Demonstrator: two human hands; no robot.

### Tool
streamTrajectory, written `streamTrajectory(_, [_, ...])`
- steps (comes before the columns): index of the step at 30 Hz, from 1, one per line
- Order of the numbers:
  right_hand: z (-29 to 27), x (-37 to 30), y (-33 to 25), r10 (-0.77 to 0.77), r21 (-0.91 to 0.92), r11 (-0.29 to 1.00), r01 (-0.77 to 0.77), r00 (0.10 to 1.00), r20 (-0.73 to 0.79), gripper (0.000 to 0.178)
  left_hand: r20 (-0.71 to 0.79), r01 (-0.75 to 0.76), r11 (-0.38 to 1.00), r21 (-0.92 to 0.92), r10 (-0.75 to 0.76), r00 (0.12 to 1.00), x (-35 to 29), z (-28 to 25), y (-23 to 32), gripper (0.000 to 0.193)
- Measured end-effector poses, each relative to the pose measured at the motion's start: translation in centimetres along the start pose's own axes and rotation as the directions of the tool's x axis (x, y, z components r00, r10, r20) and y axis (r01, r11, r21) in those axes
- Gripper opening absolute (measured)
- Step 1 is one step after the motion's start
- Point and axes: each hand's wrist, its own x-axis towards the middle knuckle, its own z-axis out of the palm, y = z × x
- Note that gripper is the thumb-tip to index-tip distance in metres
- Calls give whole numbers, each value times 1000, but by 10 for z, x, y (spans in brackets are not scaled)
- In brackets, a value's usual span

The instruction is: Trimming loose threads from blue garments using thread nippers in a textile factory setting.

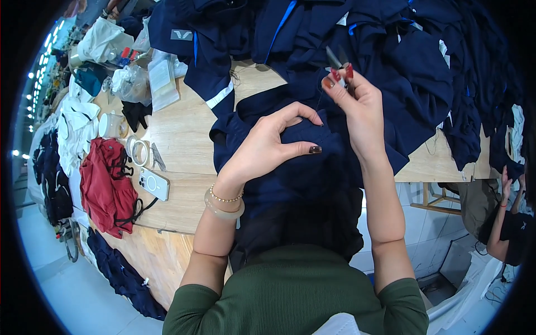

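Observation:
Over the navy garment (340, 142) in front of me, my left hand (273, 137) curves with its thumb and index finger apart, the tips resting on the cloth. Its other fingers are partly hidden. Just right of it and higher, my right hand (357, 100) is closed around small thread snips (335, 58), their blades pointing up and away. A thin dark thread seems to hang below the right fingertips. The garment spreads over the table's near edge and down toward my lap.
Piled navy garments (402, 61) cover the wooden table's (178, 120) far side. To the left lie a phone (154, 184), tape rolls (139, 152), a red garment (106, 187), a white mug (111, 125) and plastic bags (132, 84). Another person (505, 234) sits at the far right, near a wooden stool (438, 204).

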Motion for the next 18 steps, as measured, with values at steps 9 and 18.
streamTrajectory(9, [-47, -4, 6, -105, -349, 932, 93, 994, -16, 27, -20, -41, 998, -43, 40, 999, -3, -6, -1, 32])
streamTrajectory(18, [-61, -28, -18, -251, -607, 729, 317, 948, 194, 22, -9, 28, 951, -308, -33, 999, -2, -7, 9, 47])
